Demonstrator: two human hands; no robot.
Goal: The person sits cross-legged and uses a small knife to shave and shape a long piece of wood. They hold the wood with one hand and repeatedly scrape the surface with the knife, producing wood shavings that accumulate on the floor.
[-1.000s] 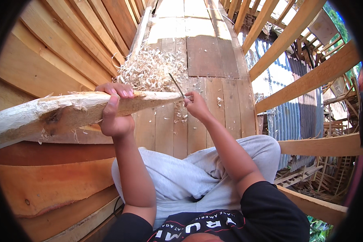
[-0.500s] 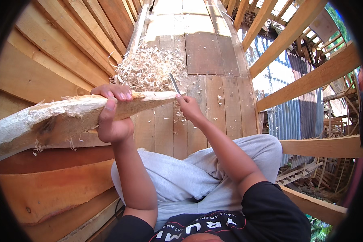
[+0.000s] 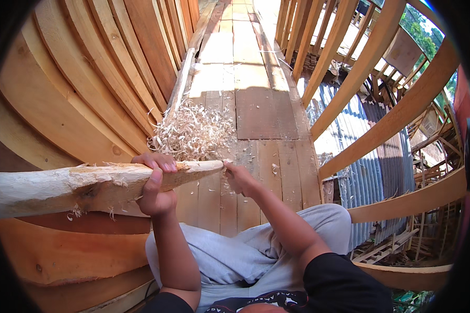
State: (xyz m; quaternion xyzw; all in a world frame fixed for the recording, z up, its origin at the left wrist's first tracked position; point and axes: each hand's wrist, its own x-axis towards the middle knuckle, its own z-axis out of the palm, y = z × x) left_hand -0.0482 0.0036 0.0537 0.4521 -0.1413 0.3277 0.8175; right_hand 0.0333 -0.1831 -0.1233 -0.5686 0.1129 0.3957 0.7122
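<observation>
A long, pale, debarked wooden pole [image 3: 42, 190] reaches in from the left edge and narrows to a tapered tip. Rough torn fibres and a dark knot mark its side. My left hand [image 3: 157, 182] is wrapped round the pole behind the taper, thumb on the near side and fingers over the top. At the tip, my right hand [image 3: 239, 179] is closed on a knife. The blade, plain in the earlier frame, hardly shows now. My fingers there are against or very close to the pole's end.
Curled wood shavings [image 3: 196, 133] lie heaped on the plank floor [image 3: 269, 172] beyond the pole. Upright boards [image 3: 78, 88] line the left side. A slatted wooden railing [image 3: 350, 94] runs along the right, with corrugated metal sheets [image 3: 371, 172] below it. My bent legs [image 3: 219, 255] are close under my arms.
The view has tipped forward, so the floor and shavings appear lower. The pole lies more level. My right hand has turned at the tip, and the knife blade no longer points visibly away.
</observation>
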